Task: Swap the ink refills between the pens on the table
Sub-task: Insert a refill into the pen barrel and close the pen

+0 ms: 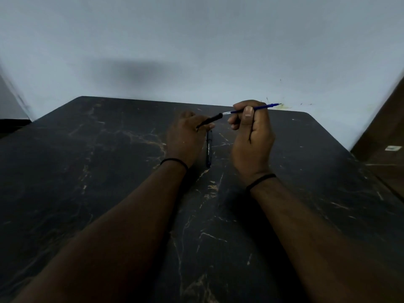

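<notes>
My left hand (184,138) pinches a black pen barrel (211,120) that slants up to the right. My right hand (251,136) grips a thin blue ink refill (260,107) whose tip points right past the table's far edge. The refill's pale near end (226,113) meets the mouth of the barrel. Both hands hover above the black marbled table (109,171). A second dark pen (209,149) lies flat on the table between my hands, pointing away from me, its far end hidden behind my left hand.
A pale wall (196,51) stands right behind the table's far edge. A brown wooden surface (384,138) borders the table at the right. Thin black bands sit on both wrists.
</notes>
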A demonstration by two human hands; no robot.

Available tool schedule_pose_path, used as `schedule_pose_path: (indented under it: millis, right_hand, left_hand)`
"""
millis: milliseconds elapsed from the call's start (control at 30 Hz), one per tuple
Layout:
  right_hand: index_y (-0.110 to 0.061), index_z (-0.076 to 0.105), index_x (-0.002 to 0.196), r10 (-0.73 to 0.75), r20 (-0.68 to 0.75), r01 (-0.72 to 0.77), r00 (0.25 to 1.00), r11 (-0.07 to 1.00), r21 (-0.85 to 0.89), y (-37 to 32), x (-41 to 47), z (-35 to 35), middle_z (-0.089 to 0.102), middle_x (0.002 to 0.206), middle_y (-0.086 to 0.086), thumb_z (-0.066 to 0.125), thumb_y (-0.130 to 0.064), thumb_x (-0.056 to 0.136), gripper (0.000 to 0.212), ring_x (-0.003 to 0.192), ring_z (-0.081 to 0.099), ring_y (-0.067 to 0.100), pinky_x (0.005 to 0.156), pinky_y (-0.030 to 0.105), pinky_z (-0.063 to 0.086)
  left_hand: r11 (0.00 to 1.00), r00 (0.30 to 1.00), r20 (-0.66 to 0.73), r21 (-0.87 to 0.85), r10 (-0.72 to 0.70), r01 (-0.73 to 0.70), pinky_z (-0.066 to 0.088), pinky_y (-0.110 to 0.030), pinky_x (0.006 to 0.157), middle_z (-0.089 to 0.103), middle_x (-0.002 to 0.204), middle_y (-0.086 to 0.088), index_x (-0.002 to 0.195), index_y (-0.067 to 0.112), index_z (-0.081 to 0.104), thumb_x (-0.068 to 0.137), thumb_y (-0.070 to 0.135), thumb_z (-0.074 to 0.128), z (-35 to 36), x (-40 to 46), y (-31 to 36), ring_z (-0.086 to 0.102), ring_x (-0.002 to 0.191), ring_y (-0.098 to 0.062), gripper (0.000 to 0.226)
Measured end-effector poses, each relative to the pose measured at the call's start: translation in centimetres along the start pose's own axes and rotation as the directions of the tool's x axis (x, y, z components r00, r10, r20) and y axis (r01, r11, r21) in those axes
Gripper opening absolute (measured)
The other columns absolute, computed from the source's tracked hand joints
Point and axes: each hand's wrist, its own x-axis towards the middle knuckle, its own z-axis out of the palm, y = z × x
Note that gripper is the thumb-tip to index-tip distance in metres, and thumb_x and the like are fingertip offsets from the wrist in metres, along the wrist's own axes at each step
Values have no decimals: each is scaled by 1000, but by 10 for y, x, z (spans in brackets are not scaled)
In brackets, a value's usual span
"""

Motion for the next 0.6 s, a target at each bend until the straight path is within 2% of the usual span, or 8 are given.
schedule_pose_path:
  millis: [133, 233, 367, 467, 533, 600]
  right_hand:
    - [-13, 59, 103, 18, 30, -17, 999, 1000, -19, 3, -1, 1, 63, 79, 2, 36, -27, 105, 26, 74, 62, 15, 69, 43, 55]
    - [-13, 61, 104, 42, 42, -40, 998, 998, -53, 5, -1, 1, 61, 76, -5, 37, -29, 105, 29, 69, 59, 7, 67, 32, 53]
    - [-12, 64, 109, 110, 126, -89, 986, 983, -158, 10, -1, 0, 63, 82, 3, 46, -32, 104, 28, 71, 59, 18, 61, 31, 46]
    - [-13, 64, 111, 122, 183, -91, 975, 981, -170, 14, 2, -2, 61, 92, 1, 56, -32, 100, 23, 80, 57, 15, 69, 21, 46]
    - [-11, 65, 106, 115, 206, -67, 972, 971, -228, 17, 2, -3, 55, 90, -3, 60, -28, 98, 20, 80, 53, 13, 67, 9, 40]
    - [-9, 66, 101, 114, 191, -62, 975, 964, -258, 19, 2, -3, 52, 88, -6, 60, -25, 98, 17, 76, 50, 10, 65, 9, 39]
  left_hand:
    - [999, 1000, -7, -28, 15, -15, 28, -17, 56, 49, 86, 8, 109, 21, 75, 88, 31, 70, 0, 0, 1, 44, 74, -7, 24]
    - [998, 999, 8, -35, 48, -48, 29, -16, 56, 49, 87, 8, 109, 21, 75, 87, 33, 70, 1, 0, 3, 46, 74, -8, 25]
    - [993, 998, 19, -101, 58, -55, 36, -23, 56, 57, 86, 2, 107, 22, 76, 88, 36, 68, 0, -1, 8, 51, 71, -11, 24]
    - [991, 995, 47, -106, 86, -81, 40, -28, 59, 62, 84, -3, 100, 23, 76, 89, 44, 58, 3, -2, 9, 56, 72, -17, 30]
    - [989, 995, 60, -128, 77, -69, 39, -28, 57, 61, 82, 0, 95, 24, 75, 91, 44, 56, 5, -3, 11, 56, 71, -17, 28]
    - [991, 996, 57, -119, 73, -66, 41, -26, 58, 63, 84, 3, 98, 27, 76, 89, 46, 59, 4, -4, 13, 56, 72, -13, 27]
